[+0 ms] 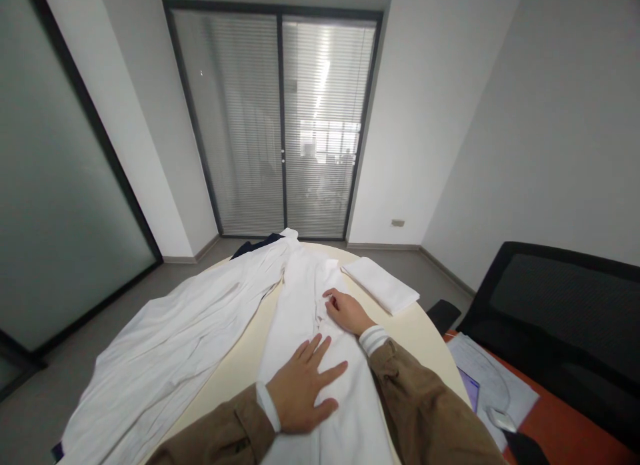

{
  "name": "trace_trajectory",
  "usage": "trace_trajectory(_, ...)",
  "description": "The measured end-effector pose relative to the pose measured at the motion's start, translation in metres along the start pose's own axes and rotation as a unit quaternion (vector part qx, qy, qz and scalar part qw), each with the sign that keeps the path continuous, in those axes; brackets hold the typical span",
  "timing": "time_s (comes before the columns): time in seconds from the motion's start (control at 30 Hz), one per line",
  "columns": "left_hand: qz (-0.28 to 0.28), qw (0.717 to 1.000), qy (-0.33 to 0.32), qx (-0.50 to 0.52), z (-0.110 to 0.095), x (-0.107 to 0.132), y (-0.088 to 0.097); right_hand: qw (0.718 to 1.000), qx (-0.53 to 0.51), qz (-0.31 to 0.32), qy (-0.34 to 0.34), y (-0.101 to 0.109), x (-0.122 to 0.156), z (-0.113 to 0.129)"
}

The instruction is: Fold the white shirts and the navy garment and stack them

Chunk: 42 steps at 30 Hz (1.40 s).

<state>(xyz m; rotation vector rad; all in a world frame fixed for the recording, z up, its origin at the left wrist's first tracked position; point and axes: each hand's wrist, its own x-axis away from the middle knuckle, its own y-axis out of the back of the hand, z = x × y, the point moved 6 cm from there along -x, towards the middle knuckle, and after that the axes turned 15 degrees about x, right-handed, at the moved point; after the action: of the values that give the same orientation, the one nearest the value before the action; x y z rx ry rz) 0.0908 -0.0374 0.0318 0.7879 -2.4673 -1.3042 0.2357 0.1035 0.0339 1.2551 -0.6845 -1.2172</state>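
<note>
A white garment (295, 305) lies stretched lengthwise over the round table, its lower end running out of view at the bottom. My left hand (304, 388) rests flat on it with the fingers spread. Farther up, my right hand (347, 311) touches the same cloth near a crease or seam, its fingers curled and thumb close to them; whether fabric is pinched between them is hard to see. A second, wrinkled white cloth (195, 325) covers the table's left side and hangs over the edge. To the right of the hands sits a neatly folded white cloth (383, 285).
A dark cloth (255, 245) pokes out at the table's far edge. The cream tabletop (437, 351) shows at right. Beside it, a black mesh-backed chair (570, 305) has an orange seat holding papers (485, 365) and a small white device (501, 419). Blinds-covered glass doors (280, 125) stand behind.
</note>
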Motion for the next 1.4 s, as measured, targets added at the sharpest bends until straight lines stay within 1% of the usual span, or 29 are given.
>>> trace_trajectory(0.07,0.001,1.0,-0.002,-0.002,-0.001,0.0,0.004,0.999,0.029,0.004,-0.018,0.0,-0.013,-0.009)
trace_trajectory(0.2,-0.02,1.0,0.007,0.0,0.0,-0.002,0.01,0.992,0.077,0.031,-0.095,-0.002,-0.047,-0.034)
trace_trajectory(0.33,-0.042,0.999,0.025,-0.001,0.005,-0.003,0.011,0.981,0.105,0.029,-0.162,0.001,-0.082,-0.059)
trace_trajectory(0.47,-0.046,0.998,0.032,0.0,0.009,-0.004,0.011,0.967,0.137,0.027,-0.213,0.006,-0.11,-0.078)
trace_trajectory(0.57,-0.049,0.998,0.024,0.014,0.016,-0.007,0.01,0.963,0.151,0.034,-0.22,0.008,-0.129,-0.087)
trace_trajectory(0.7,-0.043,0.999,0.015,0.027,0.028,-0.011,0.007,0.965,0.16,0.059,-0.2,0.006,-0.153,-0.095)
trace_trajectory(0.8,-0.035,0.999,0.001,0.017,0.033,-0.014,0.004,0.965,0.166,0.081,-0.188,0.004,-0.167,-0.099)
trace_trajectory(0.87,-0.038,0.999,-0.005,0.0,0.036,-0.014,0.003,0.96,0.178,0.088,-0.197,0.005,-0.174,-0.101)
trace_trajectory(0.97,-0.048,0.999,-0.005,-0.02,0.038,-0.015,0.001,0.949,0.204,0.076,-0.229,0.009,-0.178,-0.1)
trace_trajectory(1.03,-0.051,0.998,-0.002,-0.021,0.037,-0.015,0.001,0.944,0.218,0.061,-0.239,0.009,-0.178,-0.095)
trace_trajectory(1.17,-0.053,0.999,0.009,0.001,0.034,-0.014,0.003,0.944,0.23,0.041,-0.231,0.006,-0.169,-0.074)
trace_trajectory(1.23,-0.062,0.998,0.02,0.015,0.033,-0.012,0.004,0.944,0.235,0.031,-0.229,0.008,-0.161,-0.061)
trace_trajectory(1.3,-0.077,0.996,0.033,0.021,0.032,-0.01,0.004,0.946,0.237,0.05,-0.216,0.011,-0.15,-0.047)
trace_trajectory(1.4,-0.093,0.995,0.04,0.016,0.029,-0.008,0.005,0.952,0.224,0.131,-0.159,0.009,-0.123,-0.023)
